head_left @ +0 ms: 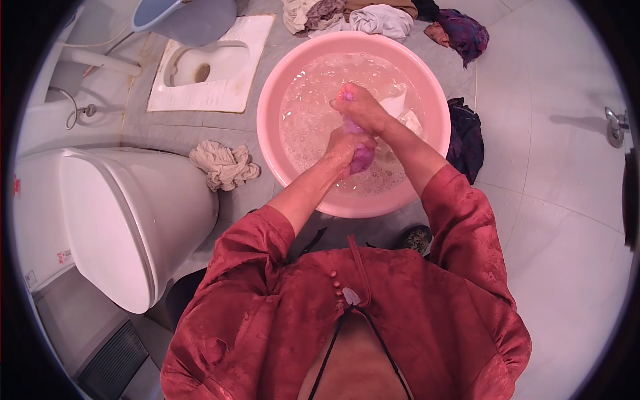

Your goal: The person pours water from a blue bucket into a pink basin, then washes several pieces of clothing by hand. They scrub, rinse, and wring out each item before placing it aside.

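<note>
Gripping a bunched purple cloth (362, 159) in both fists, the person is holding it over the pink basin (268, 120), one hand beyond the other. The right hand (362, 111) is holding its fingers closed around the farther part, purple showing at its grip; the left hand (341, 148) is clasping the nearer part, an end bulging out beside it, though most of its fingertips are hiding from view. Whether the cloth is touching the soapy water (303, 123), I cannot tell. Wringing well is probably depending on snug grips, fists turning opposite ways, and drips falling inside the rim.

Grey floor tiles (247, 133) are bearing the basin. A dark garment (465, 140) is lying by its right side, a heap of clothes (380, 20) is spreading beyond its far rim, and a crumpled beige cloth (223, 165) is resting near the white pedestal toilet (110, 227). Farther off, a blue tub (193, 20) is partly covering the squat toilet (230, 73); a metal tap (615, 127) is jutting out at right.
</note>
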### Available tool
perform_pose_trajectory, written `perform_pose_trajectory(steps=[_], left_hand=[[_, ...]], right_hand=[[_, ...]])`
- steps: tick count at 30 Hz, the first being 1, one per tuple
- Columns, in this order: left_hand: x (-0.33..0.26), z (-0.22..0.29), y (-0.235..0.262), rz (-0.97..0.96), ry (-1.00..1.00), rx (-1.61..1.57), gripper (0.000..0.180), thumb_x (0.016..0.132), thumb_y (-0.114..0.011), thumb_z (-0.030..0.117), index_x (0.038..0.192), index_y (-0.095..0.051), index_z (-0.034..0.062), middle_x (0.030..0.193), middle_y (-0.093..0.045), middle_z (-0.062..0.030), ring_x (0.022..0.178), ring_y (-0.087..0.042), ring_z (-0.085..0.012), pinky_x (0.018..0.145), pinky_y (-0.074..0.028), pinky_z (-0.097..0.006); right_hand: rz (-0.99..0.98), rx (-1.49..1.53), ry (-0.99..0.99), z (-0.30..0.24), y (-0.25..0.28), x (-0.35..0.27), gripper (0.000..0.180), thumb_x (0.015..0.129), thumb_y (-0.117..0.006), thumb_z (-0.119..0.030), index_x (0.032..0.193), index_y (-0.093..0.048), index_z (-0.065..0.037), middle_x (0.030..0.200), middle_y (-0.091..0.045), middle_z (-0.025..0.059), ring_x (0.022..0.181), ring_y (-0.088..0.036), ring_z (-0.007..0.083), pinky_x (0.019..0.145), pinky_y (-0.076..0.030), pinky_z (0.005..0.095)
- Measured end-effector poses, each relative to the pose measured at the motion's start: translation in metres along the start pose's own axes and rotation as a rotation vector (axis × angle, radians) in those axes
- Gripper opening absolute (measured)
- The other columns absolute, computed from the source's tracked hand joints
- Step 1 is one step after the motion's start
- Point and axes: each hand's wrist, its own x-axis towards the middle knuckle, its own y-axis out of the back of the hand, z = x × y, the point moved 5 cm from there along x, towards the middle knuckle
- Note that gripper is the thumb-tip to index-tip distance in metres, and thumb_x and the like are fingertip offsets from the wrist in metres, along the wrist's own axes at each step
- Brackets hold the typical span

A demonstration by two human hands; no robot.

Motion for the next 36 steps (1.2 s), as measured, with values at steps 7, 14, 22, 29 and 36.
perform_pose_trajectory(steps=[7, 14, 22, 29, 36], left_hand=[[0.030, 0.000, 0.055, 0.572, -0.393, 0.839, 0.046, 0.066, -0.074, 0.018, 0.096, -0.046, -0.0036, 0.081, -0.061, -0.0172, 0.073, -0.064, -0.0282, 0.063, -0.051, -0.036], [-0.011, 0.045, 0.017, 0.728, -0.296, 0.959, 0.066, 0.062, -0.080, 0.027, 0.108, -0.045, -0.0037, 0.091, -0.064, -0.0174, 0.089, -0.065, -0.0306, 0.079, -0.050, -0.041], [0.004, 0.052, -0.027, 0.202, -0.632, 0.912, 0.072, 0.066, -0.080, 0.022, 0.127, -0.048, 0.0009, 0.119, -0.054, -0.0184, 0.114, -0.052, -0.0274, 0.096, -0.043, -0.035], [0.024, 0.048, 0.054, 0.461, -0.338, 1.357, 0.070, 0.072, -0.074, 0.031, 0.129, -0.047, 0.0008, 0.128, -0.051, -0.0204, 0.119, -0.050, -0.0321, 0.101, -0.040, -0.039], [0.030, 0.008, 0.075, 0.255, -0.132, 1.423, 0.071, 0.072, -0.074, 0.032, 0.128, -0.047, -0.0023, 0.123, -0.055, -0.0222, 0.116, -0.053, -0.0322, 0.100, -0.040, -0.035]], right_hand=[[0.243, -0.423, 0.063, 0.013, -0.021, 0.001, 0.029, 0.085, -0.059, -0.024, 0.097, -0.047, -0.001, 0.084, -0.058, 0.0230, 0.083, -0.059, 0.0390, 0.075, -0.047, 0.0439], [0.510, -0.166, 0.084, 0.017, 0.004, -0.041, 0.040, 0.086, -0.062, -0.031, 0.110, -0.047, -0.002, 0.095, -0.061, 0.0157, 0.087, -0.062, 0.0306, 0.076, -0.049, 0.0423], [0.219, 0.682, -0.074, 0.012, 0.093, -0.075, 0.049, 0.086, -0.058, -0.040, 0.120, -0.049, -0.006, 0.108, -0.060, 0.0093, 0.098, -0.062, 0.0218, 0.081, -0.054, 0.0412], [0.631, 0.475, -0.175, 0.005, 0.275, -0.061, 0.056, 0.081, -0.064, -0.044, 0.122, -0.048, -0.011, 0.109, -0.060, 0.0053, 0.095, -0.062, 0.0223, 0.078, -0.052, 0.0412], [0.266, -0.987, 0.178, 0.037, 0.129, -0.055, 0.074, 0.078, -0.069, -0.044, 0.137, -0.038, -0.012, 0.127, -0.051, 0.0192, 0.120, -0.049, 0.0329, 0.100, -0.040, 0.0403]])
